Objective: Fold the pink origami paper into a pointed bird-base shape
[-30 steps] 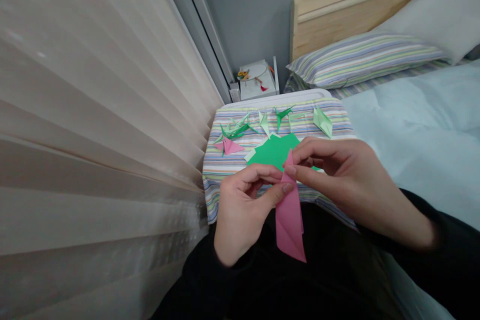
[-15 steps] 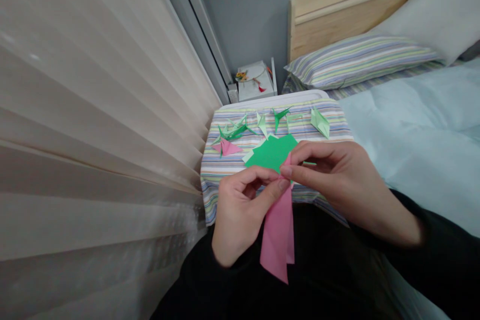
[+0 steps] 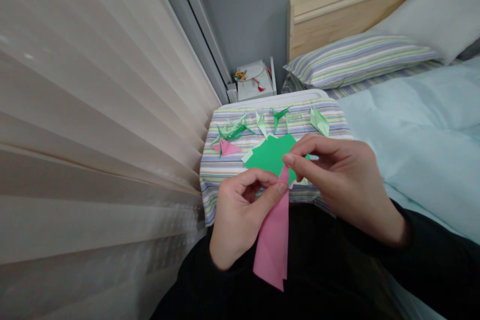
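A long strip of folded pink origami paper (image 3: pixel 273 240) hangs down over my lap, narrow at the top and wider below. Thumb and forefinger of my left hand (image 3: pixel 245 210) pinch it near its upper part. My right hand (image 3: pixel 333 175) has its thumb and forefinger closed at the pointed top tip. Beyond both hands, green paper sheets (image 3: pixel 268 155) lie fanned out on the striped cloth (image 3: pixel 221 170). To their left rests a small pink folded piece (image 3: pixel 226 147).
Several green folded paper figures (image 3: pixel 234 130) line the table's far side, with a pale green one (image 3: pixel 319 121) at right. A pleated curtain (image 3: pixel 112 110) borders the left. At right is the bed with a light blue quilt (image 3: pixel 420 125). A white stand (image 3: pixel 255 82) stands behind.
The right thumb and forefinger have shifted up to the paper's tip, a little away from the left hand. The pink paper's layers now hang closer together, its lower end slightly further left.
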The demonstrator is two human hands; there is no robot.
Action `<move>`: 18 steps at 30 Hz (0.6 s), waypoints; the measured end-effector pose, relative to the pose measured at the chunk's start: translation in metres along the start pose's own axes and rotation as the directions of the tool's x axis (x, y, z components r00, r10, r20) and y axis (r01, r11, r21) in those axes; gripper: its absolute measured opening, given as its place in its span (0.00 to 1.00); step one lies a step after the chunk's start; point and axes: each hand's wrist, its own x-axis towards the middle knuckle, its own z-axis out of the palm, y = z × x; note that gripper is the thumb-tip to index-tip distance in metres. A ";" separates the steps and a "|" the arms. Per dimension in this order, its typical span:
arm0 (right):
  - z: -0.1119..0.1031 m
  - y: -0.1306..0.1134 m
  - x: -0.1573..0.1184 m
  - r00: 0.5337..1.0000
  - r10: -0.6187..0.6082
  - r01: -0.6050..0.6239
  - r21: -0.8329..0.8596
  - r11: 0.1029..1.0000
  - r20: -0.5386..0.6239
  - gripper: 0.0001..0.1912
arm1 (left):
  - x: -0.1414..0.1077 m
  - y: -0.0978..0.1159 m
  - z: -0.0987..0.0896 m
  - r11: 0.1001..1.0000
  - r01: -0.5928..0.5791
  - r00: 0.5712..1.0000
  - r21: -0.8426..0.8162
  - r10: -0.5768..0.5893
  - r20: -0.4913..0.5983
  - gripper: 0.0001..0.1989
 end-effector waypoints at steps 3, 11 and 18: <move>-0.002 0.000 0.002 0.999 -0.017 0.015 -0.053 0.998 -0.035 0.11 | 0.000 -0.001 0.000 0.999 0.023 1.000 -0.022 -0.023 -0.018 0.06; -0.002 -0.003 -0.006 0.963 -0.058 0.119 -0.223 0.968 0.261 0.05 | 0.002 -0.018 -0.003 0.961 0.014 0.998 -0.277 -0.031 -0.060 0.04; 0.001 -0.007 -0.010 0.922 -0.162 0.302 -0.392 0.869 0.351 0.09 | 0.005 -0.027 -0.007 0.902 -0.038 0.999 -0.430 0.019 -0.048 0.06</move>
